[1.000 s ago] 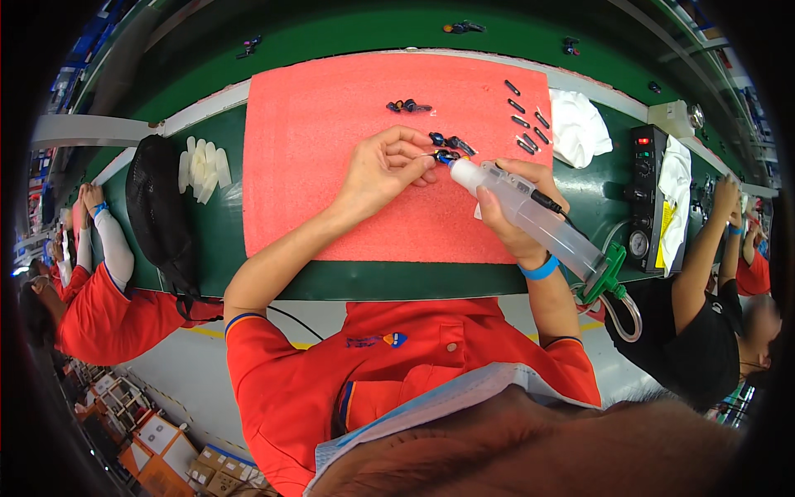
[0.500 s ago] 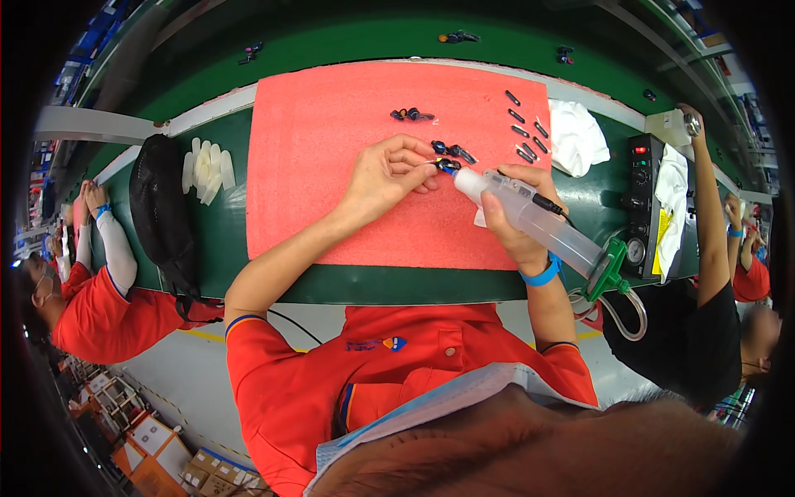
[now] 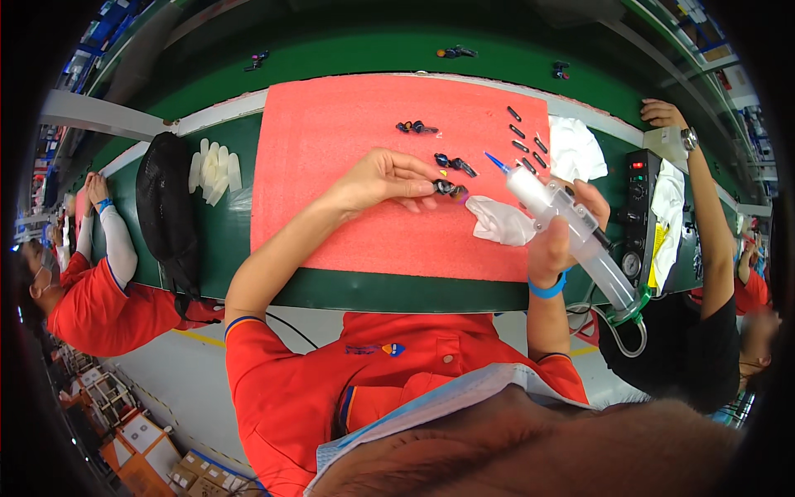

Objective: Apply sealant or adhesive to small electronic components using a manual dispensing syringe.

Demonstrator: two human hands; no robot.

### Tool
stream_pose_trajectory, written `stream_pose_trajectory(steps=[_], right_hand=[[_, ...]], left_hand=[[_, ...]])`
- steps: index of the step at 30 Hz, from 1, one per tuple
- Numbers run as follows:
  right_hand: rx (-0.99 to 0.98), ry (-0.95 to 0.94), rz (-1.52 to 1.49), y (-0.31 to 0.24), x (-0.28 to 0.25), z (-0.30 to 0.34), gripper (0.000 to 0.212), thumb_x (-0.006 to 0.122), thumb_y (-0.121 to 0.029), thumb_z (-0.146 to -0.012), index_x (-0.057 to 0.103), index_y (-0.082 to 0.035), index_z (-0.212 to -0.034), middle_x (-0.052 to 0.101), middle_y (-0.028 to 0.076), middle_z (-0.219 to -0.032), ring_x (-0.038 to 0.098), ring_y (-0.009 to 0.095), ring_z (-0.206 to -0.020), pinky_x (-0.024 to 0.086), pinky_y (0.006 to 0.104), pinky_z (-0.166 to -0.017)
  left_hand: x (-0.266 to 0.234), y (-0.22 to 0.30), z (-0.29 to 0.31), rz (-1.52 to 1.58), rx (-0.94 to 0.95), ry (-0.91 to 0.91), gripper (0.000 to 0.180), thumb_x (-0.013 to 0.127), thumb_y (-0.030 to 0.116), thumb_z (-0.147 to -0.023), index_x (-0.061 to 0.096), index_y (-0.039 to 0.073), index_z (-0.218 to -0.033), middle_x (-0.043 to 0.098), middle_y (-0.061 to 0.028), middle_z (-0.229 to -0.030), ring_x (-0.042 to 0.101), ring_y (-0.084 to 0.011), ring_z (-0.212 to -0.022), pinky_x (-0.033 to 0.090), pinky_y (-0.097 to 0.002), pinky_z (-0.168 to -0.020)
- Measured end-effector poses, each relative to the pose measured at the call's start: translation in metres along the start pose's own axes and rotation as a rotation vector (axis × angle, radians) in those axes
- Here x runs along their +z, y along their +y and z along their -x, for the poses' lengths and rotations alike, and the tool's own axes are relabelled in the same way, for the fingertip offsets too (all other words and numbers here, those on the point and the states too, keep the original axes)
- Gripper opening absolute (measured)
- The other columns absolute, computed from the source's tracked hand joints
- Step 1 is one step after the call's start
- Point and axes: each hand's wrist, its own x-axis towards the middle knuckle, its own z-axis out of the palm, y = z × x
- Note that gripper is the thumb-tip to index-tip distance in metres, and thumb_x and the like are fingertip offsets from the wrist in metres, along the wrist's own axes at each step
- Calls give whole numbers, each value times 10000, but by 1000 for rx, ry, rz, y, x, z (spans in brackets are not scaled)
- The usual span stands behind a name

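Observation:
My left hand [image 3: 387, 180] pinches one end of a small, dark, glossy part [image 3: 450, 189] above the pink foam mat [image 3: 348, 236]. A large dispensing syringe [image 3: 609, 273] with a blue needle tip and a green cap at its hose end is gripped in my right hand [image 3: 556, 253]. The needle points up and left, apart from the part. A crumpled white cloth [image 3: 501, 222] lies on the mat between my hands. Just beyond my left fingers rests a similar dark part [image 3: 455, 164], and farther off another dark part [image 3: 416, 127].
Several short black pieces [image 3: 519, 146] lie at the mat's right, beside a white cloth [image 3: 577, 149]. A black control box [image 3: 639, 199] with a gauge stands farther right. Pale finger cots [image 3: 215, 172] and a black pouch [image 3: 166, 215] lie left. A co-worker's arm [image 3: 708, 207] reaches in at right.
My right hand has drawn the syringe right, away from the dark part, uncovering the blue needle and the cloth on the mat. My left hand still holds the part, slightly lower in the picture.

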Motion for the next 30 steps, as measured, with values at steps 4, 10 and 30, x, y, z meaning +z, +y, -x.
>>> stream_pose_trajectory(steps=[4, 10, 30], right_hand=[[51, -36, 55, -4, 2, 1, 397, 617, -162, -676, 421, 20, -969, 559, 162, -823, 577, 220, -743, 460, 288, -670], [-84, -332, 279, -6, 7, -1, 392, 673, -65, -596, 468, -8, -926, 599, 160, -781, 616, 217, -700, 497, 260, -582], [-61, -395, 411, -2, 17, 2, 369, 679, -71, -588, 479, -26, -895, 608, 142, -764, 616, 213, -688, 494, 273, -619]], left_hand=[[-3, -7, -7, -52, 151, 79, 177, 542, 7, -763, 566, -47, -930, 606, -113, -800, 595, -150, -694, 505, -246, -592], [2, -12, -6, -112, 187, 161, 175, 531, 5, -770, 565, -56, -930, 605, -124, -807, 595, -135, -686, 515, -228, -590], [2, -14, -5, -171, 198, 136, 191, 549, 21, -765, 563, -50, -942, 606, -106, -809, 582, -117, -715, 493, -229, -623]])
